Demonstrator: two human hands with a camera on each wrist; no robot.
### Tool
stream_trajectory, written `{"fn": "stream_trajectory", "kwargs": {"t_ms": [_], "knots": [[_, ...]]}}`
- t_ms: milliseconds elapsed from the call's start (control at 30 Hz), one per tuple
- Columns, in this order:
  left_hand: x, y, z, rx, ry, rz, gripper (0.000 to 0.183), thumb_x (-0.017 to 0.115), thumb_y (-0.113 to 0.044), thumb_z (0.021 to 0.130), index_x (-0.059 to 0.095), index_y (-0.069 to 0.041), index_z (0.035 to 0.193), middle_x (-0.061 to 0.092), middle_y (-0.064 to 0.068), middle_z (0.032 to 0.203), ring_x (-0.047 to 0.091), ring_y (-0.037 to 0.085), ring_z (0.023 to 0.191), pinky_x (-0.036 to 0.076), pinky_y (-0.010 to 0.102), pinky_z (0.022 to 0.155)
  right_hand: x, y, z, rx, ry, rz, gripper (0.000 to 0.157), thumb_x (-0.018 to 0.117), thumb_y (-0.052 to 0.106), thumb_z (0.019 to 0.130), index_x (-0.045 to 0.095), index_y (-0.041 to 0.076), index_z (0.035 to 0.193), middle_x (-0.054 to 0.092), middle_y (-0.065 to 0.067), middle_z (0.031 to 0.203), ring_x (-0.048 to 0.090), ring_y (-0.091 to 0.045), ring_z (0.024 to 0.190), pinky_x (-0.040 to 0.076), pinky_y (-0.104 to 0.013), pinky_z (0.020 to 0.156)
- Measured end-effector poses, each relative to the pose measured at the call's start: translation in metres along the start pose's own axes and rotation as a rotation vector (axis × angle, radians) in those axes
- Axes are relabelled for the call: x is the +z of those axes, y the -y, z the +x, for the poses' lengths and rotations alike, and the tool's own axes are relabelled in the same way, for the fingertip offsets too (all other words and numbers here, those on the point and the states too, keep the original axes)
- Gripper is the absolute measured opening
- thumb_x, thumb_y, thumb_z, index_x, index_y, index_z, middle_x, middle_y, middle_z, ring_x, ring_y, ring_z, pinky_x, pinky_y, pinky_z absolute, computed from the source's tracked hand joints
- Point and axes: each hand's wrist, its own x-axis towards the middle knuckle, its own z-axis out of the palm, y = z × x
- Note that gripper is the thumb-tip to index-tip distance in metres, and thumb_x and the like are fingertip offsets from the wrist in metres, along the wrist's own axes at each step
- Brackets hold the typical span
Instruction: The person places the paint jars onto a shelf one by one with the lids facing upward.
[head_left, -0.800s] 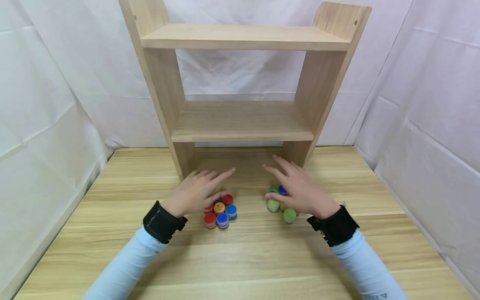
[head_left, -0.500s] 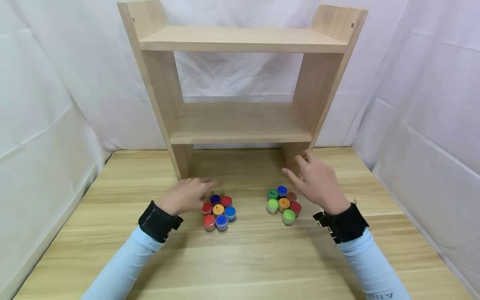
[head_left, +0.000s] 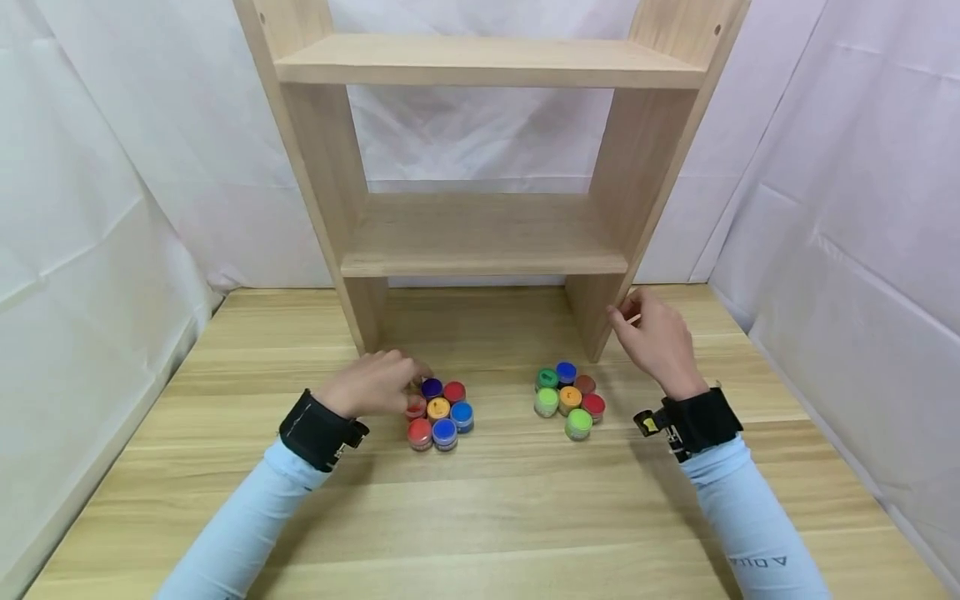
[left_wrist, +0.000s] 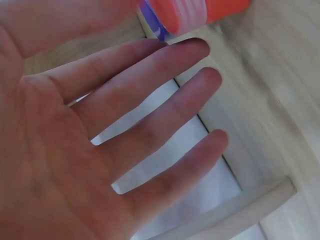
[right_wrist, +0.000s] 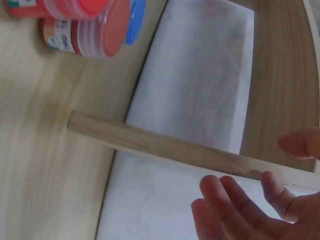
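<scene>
Small paint jars stand in two clusters on the wooden table. My left hand [head_left: 375, 385] is at the left edge of one cluster, thumb over a red-lidded jar [head_left: 415, 411] and fingers by a dark purple-lidded jar [head_left: 432, 387]. In the left wrist view its fingers [left_wrist: 170, 112] stretch out loosely, and an orange-red jar [left_wrist: 225, 7] shows past the thumb. My right hand [head_left: 658, 342] hangs beside the shelf's right side panel [head_left: 645, 200], right of the other cluster, with a lime jar [head_left: 578, 425] and a brown-lidded jar [head_left: 585, 383]. Its fingers are loosely bent, holding nothing.
A wooden shelf unit [head_left: 483, 233] stands at the back, its side panels reaching down to the table [head_left: 487, 517] behind the jars. White cloth [head_left: 847, 208] hangs round the back and sides.
My right hand has moved right, from over its jars to beside the shelf panel, and its spread fingers have drawn in. My left hand has lowered its fingers to its cluster's left edge.
</scene>
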Motion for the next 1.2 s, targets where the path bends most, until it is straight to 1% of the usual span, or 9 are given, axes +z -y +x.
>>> {"fn": "stream_trajectory", "kwargs": {"t_ms": [100, 267, 467, 600, 700, 867, 1000, 1100, 1200], "knots": [[0.000, 0.001, 0.000, -0.004, 0.025, -0.046, 0.047, 0.077, -0.017, 0.090, 0.067, -0.008, 0.134, 0.075, 0.002, 0.096, 0.062, 0.011, 0.074, 0.052, 0.028, 0.067, 0.002, -0.002, 0.001, 0.017, 0.036, 0.010, 0.040, 0.053, 0.046, 0.103, 0.057, 0.006, 0.105, 0.069, -0.016, 0.101, 0.066, -0.032, 0.086, 0.044, -0.032, 0.060], [-0.001, 0.001, 0.000, -0.027, 0.052, -0.139, 0.056, 0.074, -0.008, 0.092, 0.057, -0.006, 0.145, 0.072, 0.001, 0.090, 0.061, 0.013, 0.074, 0.050, 0.027, 0.066, 0.003, -0.003, 0.001, 0.019, 0.038, 0.010, 0.039, 0.053, 0.046, 0.103, 0.056, 0.007, 0.105, 0.070, -0.015, 0.102, 0.066, -0.031, 0.086, 0.043, -0.032, 0.060], [-0.003, 0.003, 0.002, -0.079, 0.081, -0.218, 0.074, 0.074, -0.002, 0.090, 0.042, -0.007, 0.156, 0.075, 0.005, 0.099, 0.064, 0.016, 0.082, 0.051, 0.029, 0.067, 0.002, -0.005, 0.000, 0.012, 0.034, 0.008, 0.039, 0.053, 0.044, 0.103, 0.056, 0.005, 0.106, 0.070, -0.016, 0.101, 0.067, -0.032, 0.085, 0.044, -0.031, 0.060], [-0.004, 0.007, 0.004, -0.102, 0.068, -0.211, 0.065, 0.071, 0.000, 0.091, 0.049, -0.005, 0.151, 0.071, 0.004, 0.092, 0.061, 0.017, 0.078, 0.048, 0.028, 0.065, 0.000, -0.006, -0.002, 0.012, 0.040, 0.015, 0.038, 0.054, 0.042, 0.103, 0.055, 0.004, 0.108, 0.068, -0.018, 0.101, 0.064, -0.032, 0.084, 0.044, -0.032, 0.059], [-0.002, 0.013, 0.006, -0.088, 0.035, -0.199, 0.055, 0.069, -0.002, 0.093, 0.055, -0.004, 0.146, 0.070, 0.006, 0.091, 0.060, 0.018, 0.076, 0.048, 0.027, 0.065, -0.001, -0.006, -0.002, 0.013, 0.043, 0.020, 0.037, 0.055, 0.041, 0.104, 0.054, 0.004, 0.109, 0.067, -0.018, 0.102, 0.062, -0.032, 0.082, 0.044, -0.032, 0.060], [0.000, 0.022, 0.008, -0.034, -0.013, -0.197, 0.047, 0.069, -0.005, 0.096, 0.060, -0.008, 0.142, 0.076, 0.011, 0.111, 0.066, 0.019, 0.086, 0.058, 0.033, 0.079, -0.001, -0.006, -0.002, 0.010, 0.042, 0.021, 0.037, 0.055, 0.040, 0.104, 0.054, 0.003, 0.109, 0.066, -0.019, 0.102, 0.061, -0.032, 0.082, 0.043, -0.032, 0.060], [0.000, 0.025, 0.008, -0.019, -0.027, -0.184, 0.044, 0.067, -0.005, 0.097, 0.062, -0.009, 0.140, 0.074, 0.014, 0.123, 0.067, 0.021, 0.094, 0.059, 0.040, 0.089, -0.001, -0.007, -0.002, 0.009, 0.037, 0.020, 0.036, 0.055, 0.038, 0.103, 0.054, 0.003, 0.109, 0.067, -0.020, 0.103, 0.062, -0.032, 0.083, 0.044, -0.032, 0.060], [-0.001, 0.026, 0.009, -0.017, -0.029, -0.173, 0.042, 0.065, -0.005, 0.098, 0.062, -0.008, 0.140, 0.074, 0.011, 0.115, 0.065, 0.019, 0.088, 0.058, 0.036, 0.081, 0.000, -0.007, -0.001, 0.007, 0.031, 0.019, 0.034, 0.056, 0.036, 0.103, 0.054, 0.003, 0.109, 0.067, -0.020, 0.103, 0.061, -0.032, 0.082, 0.044, -0.033, 0.060], [0.001, 0.026, 0.010, -0.030, -0.019, -0.163, 0.041, 0.064, -0.009, 0.099, 0.062, -0.008, 0.140, 0.070, 0.006, 0.101, 0.060, 0.017, 0.077, 0.050, 0.031, 0.067, 0.002, -0.009, -0.001, 0.010, 0.026, 0.011, 0.033, 0.056, 0.037, 0.103, 0.055, 0.004, 0.109, 0.067, -0.019, 0.101, 0.060, -0.031, 0.080, 0.043, -0.034, 0.060]]}}
